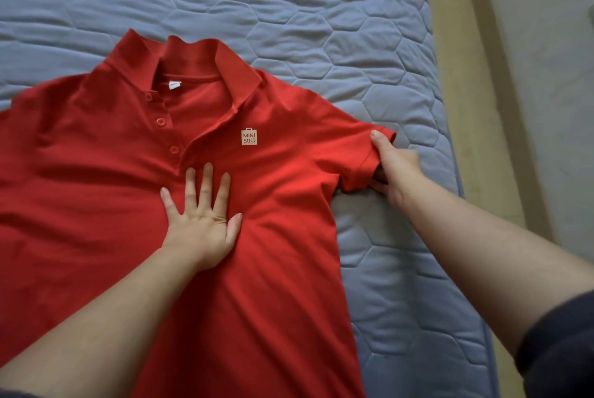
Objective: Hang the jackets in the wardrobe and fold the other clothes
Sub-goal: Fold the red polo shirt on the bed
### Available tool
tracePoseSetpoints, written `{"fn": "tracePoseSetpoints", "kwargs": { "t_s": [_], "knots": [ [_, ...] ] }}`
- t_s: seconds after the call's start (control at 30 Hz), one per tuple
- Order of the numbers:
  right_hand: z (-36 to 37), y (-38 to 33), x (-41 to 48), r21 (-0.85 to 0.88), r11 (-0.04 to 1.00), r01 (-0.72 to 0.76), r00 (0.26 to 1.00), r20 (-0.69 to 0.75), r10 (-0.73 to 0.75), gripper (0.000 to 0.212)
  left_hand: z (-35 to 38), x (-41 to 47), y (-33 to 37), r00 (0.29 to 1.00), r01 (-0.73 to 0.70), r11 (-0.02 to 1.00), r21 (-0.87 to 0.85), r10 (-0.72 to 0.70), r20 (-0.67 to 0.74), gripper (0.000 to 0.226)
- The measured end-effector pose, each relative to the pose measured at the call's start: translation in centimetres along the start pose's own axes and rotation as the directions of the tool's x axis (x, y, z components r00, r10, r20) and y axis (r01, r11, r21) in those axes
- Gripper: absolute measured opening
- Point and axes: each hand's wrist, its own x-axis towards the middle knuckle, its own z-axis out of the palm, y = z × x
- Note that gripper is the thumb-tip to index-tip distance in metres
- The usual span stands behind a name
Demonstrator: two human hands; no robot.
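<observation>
A red polo shirt (96, 179) lies face up on the bed, collar toward the far side, with a small white logo patch on its chest. My left hand (201, 217) presses flat on the middle of the chest, fingers spread and straight. My right hand (393, 166) grips the hem of the shirt's right-side short sleeve (353, 156), thumb on top and fingers curled under the fabric. The shirt's lower part runs out of view at the bottom edge.
The shirt rests on a blue-grey quilted mattress (321, 11) that fills most of the view. The mattress's right edge meets a pale wooden bed frame (459, 76), with light floor (546, 76) beyond it.
</observation>
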Motion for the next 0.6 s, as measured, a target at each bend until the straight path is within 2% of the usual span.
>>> {"fn": "tracePoseSetpoints", "kwargs": {
  "t_s": [0.03,0.13,0.17,0.2,0.23,0.27,0.3,0.33,0.43,0.5,0.6],
  "knots": [
    [0.3,0.0,0.1,0.022,0.997,-0.069,0.997,-0.033,0.070,0.048,0.0,0.0,0.0,1.000,-0.001,1.000,-0.005,0.001,-0.003,0.073],
    [1.4,-1.0,-0.2,-0.027,0.973,-0.227,0.973,0.029,0.228,0.025,0.1,0.0,0.0,1.000,-0.004,1.000,-0.016,0.004,-0.011,0.073],
    [1.6,-1.5,-0.2,-0.078,0.977,-0.199,0.979,0.038,0.202,0.020,0.1,0.0,0.0,1.000,-0.007,1.000,-0.017,0.007,-0.014,0.073],
    [1.8,-2.1,0.3,-0.115,0.989,-0.093,0.995,0.021,0.096,0.017,0.2,0.0,0.0,1.000,-0.009,1.000,-0.018,0.008,-0.020,0.073],
    [1.9,-2.7,1.0,-0.151,0.985,0.084,0.996,-0.023,-0.088,0.014,0.2,0.0,0.0,1.000,-0.009,1.000,-0.016,0.009,-0.025,0.073],
    [2.0,-3.3,1.4,-0.201,0.948,0.249,0.963,-0.050,-0.263,0.013,0.2,0.1,0.0,1.000,-0.008,1.000,-0.012,0.008,-0.030,0.073],
    [2.0,-3.6,1.4,-0.262,0.903,0.342,0.929,-0.054,-0.367,0.015,0.3,0.1,-0.1,0.999,-0.009,1.000,-0.009,0.009,-0.035,0.073],
    [1.9,-3.6,1.4,-0.343,0.863,0.370,0.910,-0.054,-0.412,0.022,0.5,0.1,-0.2,0.999,-0.014,1.000,-0.014,0.013,-0.046,0.073],
    [1.5,-1.6,2.3,-0.575,0.768,0.281,0.917,-0.075,-0.391,0.035,1.0,0.0,-0.4,0.992,-0.032,0.998,-0.048,0.025,-0.127,0.078],
    [1.3,-0.8,2.4,-0.644,0.730,0.229,0.917,-0.110,-0.384,0.036,0.9,-0.2,-0.4,0.984,-0.038,0.998,-0.040,0.031,-0.177,0.083],
    [1.0,-1.2,1.4,-0.724,0.669,0.168,0.905,-0.155,-0.395,0.045,-0.1,-0.7,-0.7,0.962,-0.078,0.996,-0.042,0.064,-0.267,0.073]
  ]
}}
